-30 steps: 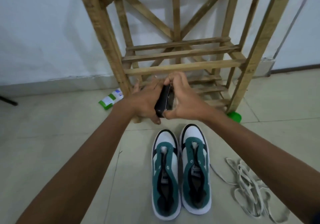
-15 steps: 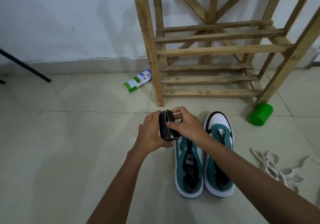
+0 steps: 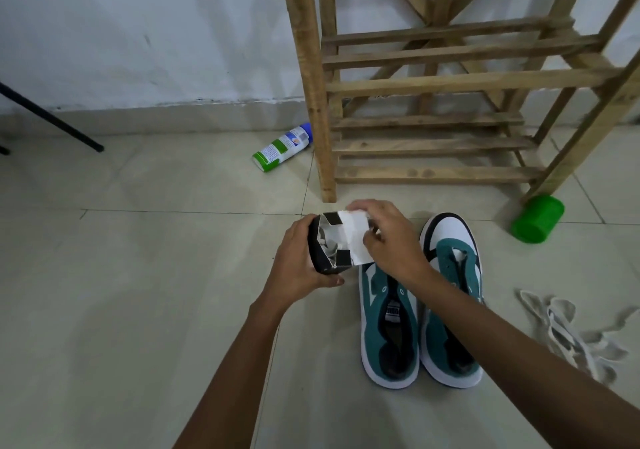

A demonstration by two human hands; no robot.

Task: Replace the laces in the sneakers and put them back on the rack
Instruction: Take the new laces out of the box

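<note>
A small black box (image 3: pixel 320 247), judged light and crushable, is gripped by the left hand (image 3: pixel 298 261); its white flap (image 3: pixel 353 240) is pinched by the right hand (image 3: pixel 388 237).

Probably home: tiled floor (image 3: pixel 138 275), shoe rack (image 3: pixel 450 84)

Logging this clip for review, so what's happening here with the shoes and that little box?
A person's left hand grips a small black box while the right hand pulls its white flap open. Two unlaced green-and-white sneakers sit on the floor before the wooden rack, with white laces heaped beside them.
</note>
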